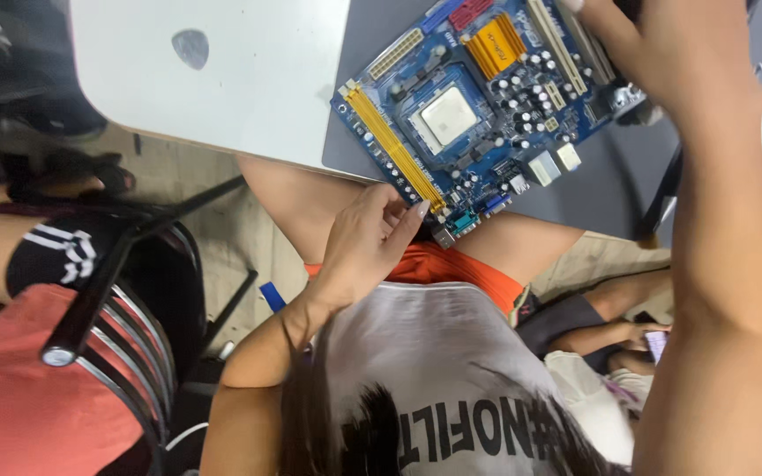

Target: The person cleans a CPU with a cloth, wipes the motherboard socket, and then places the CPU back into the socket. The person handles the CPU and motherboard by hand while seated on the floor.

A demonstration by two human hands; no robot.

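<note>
A smooth white table (222, 79) is bearing a flat grey mat (593, 189) on which a blue rectangular circuit board (487, 106), studded with yellow slots and small cylinders, is lying, while the left hand (363, 242) is pinching its near edge with curled fingers and the right hand (672, 53) is gripping its far corner.

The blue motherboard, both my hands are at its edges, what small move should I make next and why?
Probably slide the motherboard further onto the grey mat. Its near corner juts past the table edge over your lap; your left hand only touches that corner, while the right hand is at the far edge.
</note>
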